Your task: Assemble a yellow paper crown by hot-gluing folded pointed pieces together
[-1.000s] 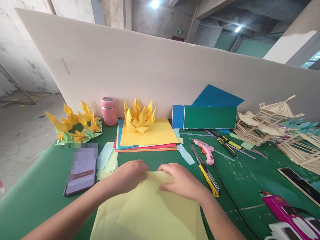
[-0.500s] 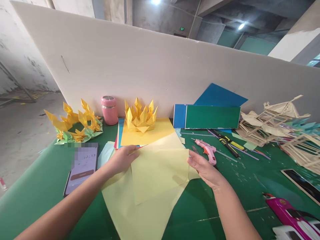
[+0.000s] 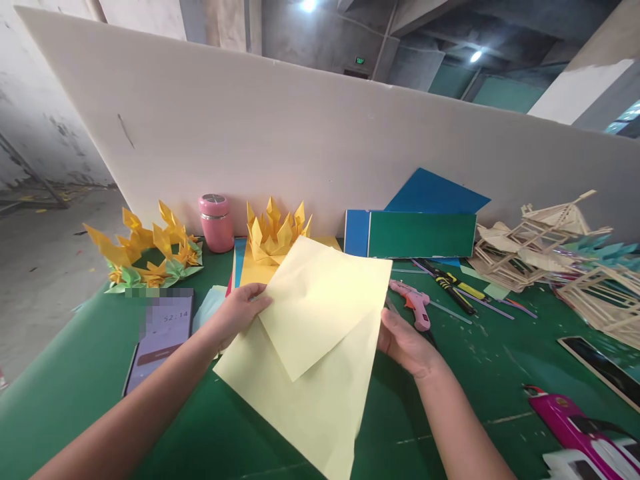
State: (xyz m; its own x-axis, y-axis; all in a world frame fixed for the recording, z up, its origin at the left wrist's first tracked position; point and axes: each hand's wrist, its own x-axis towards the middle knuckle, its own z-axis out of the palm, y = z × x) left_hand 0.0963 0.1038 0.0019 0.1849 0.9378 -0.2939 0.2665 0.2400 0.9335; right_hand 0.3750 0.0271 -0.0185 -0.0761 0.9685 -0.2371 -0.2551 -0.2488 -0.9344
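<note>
Pale yellow sheets of paper are held up in front of me, a smaller sheet (image 3: pixel 320 300) lying over a larger sheet (image 3: pixel 320 400). My left hand (image 3: pixel 243 312) pinches their left edge, thumb on top. On the other side my right hand (image 3: pixel 404 341) grips the right edge, its fingers partly hidden behind the paper. The larger sheet hangs down towards me, its lower corner bent. Just behind the sheets a yellow folded-paper crown (image 3: pixel 275 233) rests on a stack of coloured paper (image 3: pixel 239 263).
To the left are a paper crown with green leaves (image 3: pixel 145 250), a pink flask (image 3: pixel 217 223) and a phone (image 3: pixel 163 340). On the right lie a pink glue gun (image 3: pixel 414 303), a yellow-black tool (image 3: pixel 453 287), stick models (image 3: pixel 520 253) and a magenta device (image 3: pixel 570 417).
Both hands have tilted and turned the pale yellow sheets; their top edge rose and now covers more of the paper stack. The larger sheet's bottom swung to the right.
</note>
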